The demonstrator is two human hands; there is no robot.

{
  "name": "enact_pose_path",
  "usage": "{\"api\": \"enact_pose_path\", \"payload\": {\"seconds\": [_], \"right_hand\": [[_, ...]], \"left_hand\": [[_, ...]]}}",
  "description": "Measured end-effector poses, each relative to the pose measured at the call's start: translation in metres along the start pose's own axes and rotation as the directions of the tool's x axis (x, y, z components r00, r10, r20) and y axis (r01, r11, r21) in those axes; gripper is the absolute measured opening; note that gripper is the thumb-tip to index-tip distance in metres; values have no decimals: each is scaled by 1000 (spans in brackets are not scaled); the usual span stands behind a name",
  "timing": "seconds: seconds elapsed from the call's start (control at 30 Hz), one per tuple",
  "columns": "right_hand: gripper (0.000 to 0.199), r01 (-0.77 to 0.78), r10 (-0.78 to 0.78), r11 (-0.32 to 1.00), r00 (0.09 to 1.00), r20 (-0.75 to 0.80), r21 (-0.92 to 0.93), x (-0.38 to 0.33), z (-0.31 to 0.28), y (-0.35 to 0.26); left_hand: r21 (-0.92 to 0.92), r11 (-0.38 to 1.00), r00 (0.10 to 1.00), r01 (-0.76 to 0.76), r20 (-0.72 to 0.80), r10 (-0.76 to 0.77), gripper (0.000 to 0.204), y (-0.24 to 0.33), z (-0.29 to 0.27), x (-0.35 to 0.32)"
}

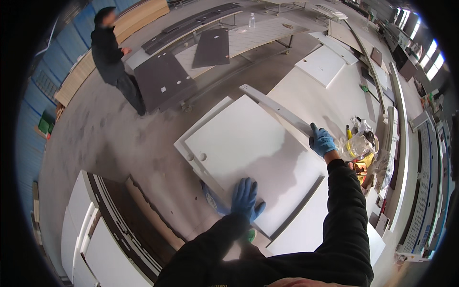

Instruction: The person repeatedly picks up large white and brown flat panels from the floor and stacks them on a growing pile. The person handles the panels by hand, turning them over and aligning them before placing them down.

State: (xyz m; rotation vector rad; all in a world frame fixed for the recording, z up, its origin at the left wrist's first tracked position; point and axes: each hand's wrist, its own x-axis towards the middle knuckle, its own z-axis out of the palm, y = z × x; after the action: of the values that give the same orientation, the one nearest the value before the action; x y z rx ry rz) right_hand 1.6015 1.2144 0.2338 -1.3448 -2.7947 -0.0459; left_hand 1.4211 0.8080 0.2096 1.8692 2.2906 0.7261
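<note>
A large white panel [253, 148] with a round hole near its left corner lies in front of me, on top of another white panel [203, 125] whose edge sticks out. My left hand [246, 198], in a blue glove, rests flat on the panel's near left edge with its fingers stretched out. At the panel's far right edge my right hand [322, 142], also blue-gloved, has its thumb and fingers around the near end of a long narrow white board [277, 110]. The board slants away to the far left and shows small holes at its far end.
Clear containers [358, 143], a yellow-handled tool [349, 132] and a phone-like screen [358, 168] lie right of my arm. White panels [321, 64] lie beyond. White boards [103, 244] stand at lower left. A person [114, 57] stands by a table with dark panels [165, 81].
</note>
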Motion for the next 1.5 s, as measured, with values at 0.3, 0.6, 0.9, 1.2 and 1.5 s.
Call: {"api": "enact_pose_path", "payload": {"seconds": [0.3,0.6,0.9,1.2,1.5], "right_hand": [[61,-503,130,228,864,486,834,-42,-71,-112],[45,57,-131,392,991,-5,918,-104,-115,-376],[53,743,-746,399,604,-280,538,-138,-55,-795],[40,846,-963,18,158,-220,533,-203,9,-1142],[39,831,-981,-193,-177,-82,521,-291,73,-1425]], "left_hand": [[-254,963,989,-94,-135,61,87,-32,-12,-21],[-286,894,891,346,-199,-408,83,-263,-140,-233],[28,-56,-43,998,-353,-935,93,-486,-267,-567],[-232,-512,-548,827,-129,-826,107,-538,-327,-683],[-245,-545,-558,802,18,-830,125,-572,-312,-703]]}}
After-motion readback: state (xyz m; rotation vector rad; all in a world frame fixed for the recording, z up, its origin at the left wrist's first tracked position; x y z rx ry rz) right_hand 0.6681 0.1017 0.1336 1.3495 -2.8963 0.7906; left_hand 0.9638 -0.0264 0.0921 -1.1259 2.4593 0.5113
